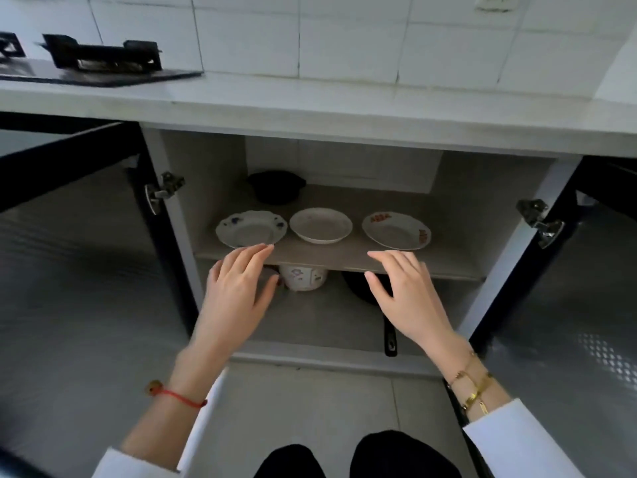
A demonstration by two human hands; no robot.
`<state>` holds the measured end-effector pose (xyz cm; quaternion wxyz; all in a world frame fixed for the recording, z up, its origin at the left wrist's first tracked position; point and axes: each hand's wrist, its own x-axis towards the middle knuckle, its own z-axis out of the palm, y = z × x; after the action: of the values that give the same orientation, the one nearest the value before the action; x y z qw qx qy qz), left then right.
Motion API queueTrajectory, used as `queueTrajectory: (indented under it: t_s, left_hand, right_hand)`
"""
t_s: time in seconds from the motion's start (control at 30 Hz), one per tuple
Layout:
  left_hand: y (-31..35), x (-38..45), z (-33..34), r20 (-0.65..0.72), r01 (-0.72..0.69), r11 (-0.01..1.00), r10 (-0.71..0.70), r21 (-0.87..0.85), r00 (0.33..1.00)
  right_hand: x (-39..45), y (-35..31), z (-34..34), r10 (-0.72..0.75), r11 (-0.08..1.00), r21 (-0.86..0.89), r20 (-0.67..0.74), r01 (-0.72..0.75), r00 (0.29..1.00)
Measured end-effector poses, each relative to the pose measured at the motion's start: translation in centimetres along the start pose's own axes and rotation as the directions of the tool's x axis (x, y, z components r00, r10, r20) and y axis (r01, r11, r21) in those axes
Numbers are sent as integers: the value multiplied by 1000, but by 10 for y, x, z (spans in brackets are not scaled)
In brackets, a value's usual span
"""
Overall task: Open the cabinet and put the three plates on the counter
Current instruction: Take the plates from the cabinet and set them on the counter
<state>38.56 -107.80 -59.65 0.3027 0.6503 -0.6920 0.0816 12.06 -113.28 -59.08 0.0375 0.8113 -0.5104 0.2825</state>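
Knees in dark trousers are showing at the bottom edge, and above them I am holding both hands out toward the open cabinet. My left hand is hovering with its grip open and empty, fingers spread, fingertips just short of the blue-flowered plate. My right hand is likewise open and holding nothing, its fingertips near the front edge of the shelf, just below the red-patterned plate.

All three plates are sitting in a row on that middle shelf; the plain white plate is lying between the other two, deeper and more bowl-like. Both patterned ones are looking shallow, with scalloped rims. I am judging all three to be glazed ceramic, smooth and slippery.

What is worrying me: a one-handed pinch on a thin glazed rim could slip, and lifting too steeply could knock a plate against the underside of the tabletop, which is overhanging the opening. Both doors are standing wide beside my arms, so an elbow could catch one.

Further back, a black pot is resting behind the plates. Below the shelf, a floral pot and a dark pan are lying. A stove is sitting on the pale tabletop, left.
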Motion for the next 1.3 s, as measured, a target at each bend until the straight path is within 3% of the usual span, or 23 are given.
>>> queueTrajectory:
  t_s: [0.43, 0.8, 0.93, 1.07, 1.3]
  left_hand:
    - [-73, -17, -5, -7, 172, 985, -172, -2, 985]
    - [-94, 17, 9, 43, 234, 972, -234, 13, 971]
    - [-114, 47, 29, 52, 343, 930, -339, -133, 939]
    - [-141, 79, 58, 127, 469, 868, -452, -167, 883]
    - [-189, 118, 109, 270, 543, 826, -494, -149, 826]
  right_hand:
    - [50, -53, 57, -60, 990, 137, 143, 40, 988]
    - [105, -61, 81, -22, 997, 75, 234, 5, 972]
    - [135, -56, 98, 81, 971, 188, 320, -147, 944]
    - [164, -49, 131, 127, 962, 170, 408, -212, 904]
    - [210, -47, 197, 94, 964, 165, 517, -207, 851]
